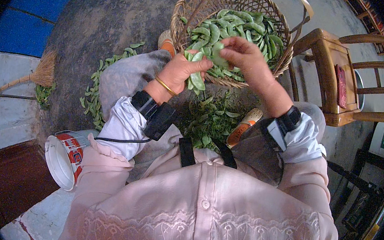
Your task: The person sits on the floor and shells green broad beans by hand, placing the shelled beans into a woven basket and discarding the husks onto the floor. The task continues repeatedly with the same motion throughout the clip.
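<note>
Several flat green bean pods (pixel 196 80) are bunched in my left hand (pixel 180 70), pressed under the thumb. My right hand (pixel 242 55) pinches a single broad pod (pixel 217 52) between thumb and fingers, a short way to the right of the bunch. Both hands are over the near rim of a woven wicker basket (pixel 177 23). Inside the basket lies a heap of green bean pods (pixel 237 24), partly hidden by my right hand. Between my feet, leafy green trimmings and strings (pixel 210 116) are piled on the floor.
More pods (pixel 93 92) lie strewn on the floor at left. A straw broom (pixel 43 69) leans near the wall beside some greens (pixel 43 95). A white-and-red bucket (pixel 65 159) is by my left elbow. At right stands a wooden chair (pixel 324 63) with a red phone-like object (pixel 340 86) on it.
</note>
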Demonstrator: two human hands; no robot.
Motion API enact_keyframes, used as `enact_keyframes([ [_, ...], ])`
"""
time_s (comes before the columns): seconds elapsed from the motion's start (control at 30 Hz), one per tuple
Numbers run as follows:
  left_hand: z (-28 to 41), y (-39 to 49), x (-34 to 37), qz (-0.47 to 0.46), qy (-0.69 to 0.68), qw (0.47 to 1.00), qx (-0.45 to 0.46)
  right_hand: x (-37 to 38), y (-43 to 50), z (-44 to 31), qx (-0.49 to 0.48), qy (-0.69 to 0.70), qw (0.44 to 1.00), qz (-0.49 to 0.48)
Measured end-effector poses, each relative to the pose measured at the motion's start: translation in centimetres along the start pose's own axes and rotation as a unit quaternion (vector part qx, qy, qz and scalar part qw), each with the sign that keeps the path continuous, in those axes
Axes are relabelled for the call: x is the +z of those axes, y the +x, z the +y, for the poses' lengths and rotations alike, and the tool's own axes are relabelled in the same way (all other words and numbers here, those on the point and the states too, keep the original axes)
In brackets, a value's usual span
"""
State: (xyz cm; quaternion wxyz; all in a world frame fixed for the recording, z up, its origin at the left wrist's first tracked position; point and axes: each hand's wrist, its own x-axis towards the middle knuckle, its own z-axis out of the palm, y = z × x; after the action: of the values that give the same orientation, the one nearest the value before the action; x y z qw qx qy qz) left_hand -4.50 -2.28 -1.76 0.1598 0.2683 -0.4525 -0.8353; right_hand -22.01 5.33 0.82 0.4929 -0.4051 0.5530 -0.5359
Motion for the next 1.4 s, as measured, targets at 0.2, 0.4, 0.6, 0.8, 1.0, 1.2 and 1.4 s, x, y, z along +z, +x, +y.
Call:
enact_keyframes([
  [0.2, 0.8, 0.0, -0.2, 0.028, -0.069, 0.997, 0.028, 0.5, 1.5, 2.4, -0.026, 0.061, 0.996, -0.053],
  [0.4, 8.7, -3.3, -6.7, 0.099, -0.085, 0.984, 0.125, -2.6, 4.5, 6.1, 0.038, -0.731, 0.659, -0.169],
  [0.6, 14.2, -11.1, -17.6, 0.346, 0.285, 0.885, 0.127, -2.8, 4.5, 9.4, 0.168, -0.68, 0.694, -0.166],
  [0.8, 12.0, -16.7, -29.3, 0.46, 0.514, 0.722, -0.06, -3.2, 4.7, 8.6, 0.102, -0.64, 0.752, -0.119],
  [1.0, 9.7, -17.2, -32.0, 0.538, 0.636, 0.532, -0.149, -3.6, 3.1, 4.0, 0.099, -0.336, 0.927, -0.132],
  [1.2, 13.5, -11.2, -20.6, 0.381, 0.671, 0.633, 0.056, -1.8, 0.9, 1.2, -0.019, -0.321, 0.937, -0.136],
  [1.4, 11.5, -4.8, -1.0, 0.064, 0.52, 0.847, 0.085, -0.7, -1.5, -1.0, -0.056, -0.25, 0.946, -0.198],
])
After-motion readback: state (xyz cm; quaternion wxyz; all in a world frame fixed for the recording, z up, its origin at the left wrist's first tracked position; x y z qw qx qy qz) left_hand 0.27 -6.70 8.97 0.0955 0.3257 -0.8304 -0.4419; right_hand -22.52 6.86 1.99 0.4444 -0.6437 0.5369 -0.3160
